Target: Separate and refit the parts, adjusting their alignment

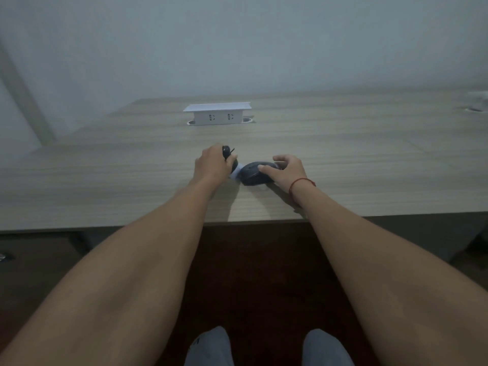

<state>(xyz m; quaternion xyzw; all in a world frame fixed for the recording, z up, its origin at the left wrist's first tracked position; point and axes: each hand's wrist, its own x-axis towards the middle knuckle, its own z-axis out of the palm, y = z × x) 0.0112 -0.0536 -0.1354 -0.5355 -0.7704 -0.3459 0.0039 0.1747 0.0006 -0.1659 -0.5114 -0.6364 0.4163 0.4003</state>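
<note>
Mouse (254, 177) lies steadied on the bench (356, 165) under my right hand (286, 171), fingers curled round it; my left hand (211, 165) grips a small dark object (226, 151).

A dark rounded mouse (254, 175) lies on the desk beside a small black, cord-wrapped object (227, 154).

Both arms are bare, with no sleeves showing. A thin red string bracelet (301, 183) goes around the wrist of the right hand (286, 171). The left hand (211, 165) wears nothing. Two grey trouser knees (211, 347) show at the bottom.
</note>
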